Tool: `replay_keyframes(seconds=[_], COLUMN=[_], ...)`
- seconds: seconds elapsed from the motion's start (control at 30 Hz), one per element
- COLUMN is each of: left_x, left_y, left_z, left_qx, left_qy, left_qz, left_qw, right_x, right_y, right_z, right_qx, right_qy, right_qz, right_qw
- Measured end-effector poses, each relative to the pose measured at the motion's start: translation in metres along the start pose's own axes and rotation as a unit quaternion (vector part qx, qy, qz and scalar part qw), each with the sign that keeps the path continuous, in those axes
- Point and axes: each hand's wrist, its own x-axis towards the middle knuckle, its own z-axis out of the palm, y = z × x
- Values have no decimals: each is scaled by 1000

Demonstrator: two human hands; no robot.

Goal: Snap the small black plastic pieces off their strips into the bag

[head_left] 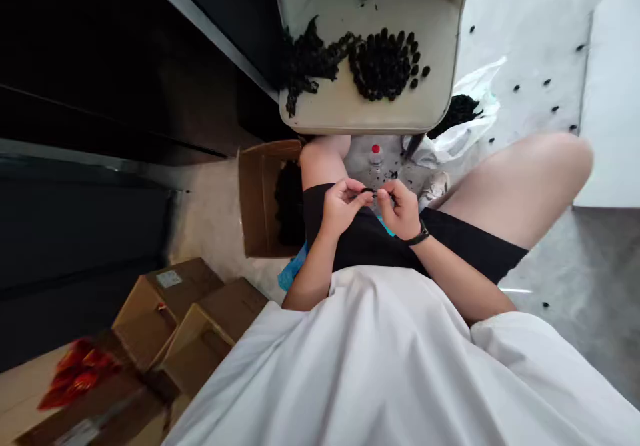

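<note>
My left hand [344, 207] and my right hand [401, 211] meet above my lap, fingertips almost touching. Between left thumb and fingers is pinched a small black piece [369, 191], too small to make out its kind. The right fingers are closed at its other end, and part of a dark bit shows by the thumb. Ahead on a cream chair seat [330, 109] sits a cluster of small round black pieces [383, 66]. Left of it lies a tangled heap of black scraps [313, 59].
An open cardboard box [255, 199] with black material stands by my left leg. A red-capped bottle [376, 154] is under the chair. A white plastic bag [475, 129] lies to the right, and several black pieces dot the floor. More cardboard boxes [190, 286] are at lower left.
</note>
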Motion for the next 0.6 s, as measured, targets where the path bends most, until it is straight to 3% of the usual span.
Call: replay_keyframes(seconds=[0.2, 0.33, 0.6], left_x=[-1, -1, -2], left_y=[9, 16, 18], left_z=[4, 0, 1], left_qx=[81, 157, 161], left_qy=[-21, -43, -36], left_qz=[115, 194, 205], left_qw=[990, 967, 965], right_x=[1, -1, 2], right_y=[9, 9, 8], right_z=[-3, -2, -6], right_qx=[22, 78, 164], right_qy=[-29, -9, -12], right_qz=[52, 111, 167], right_qw=[998, 991, 972])
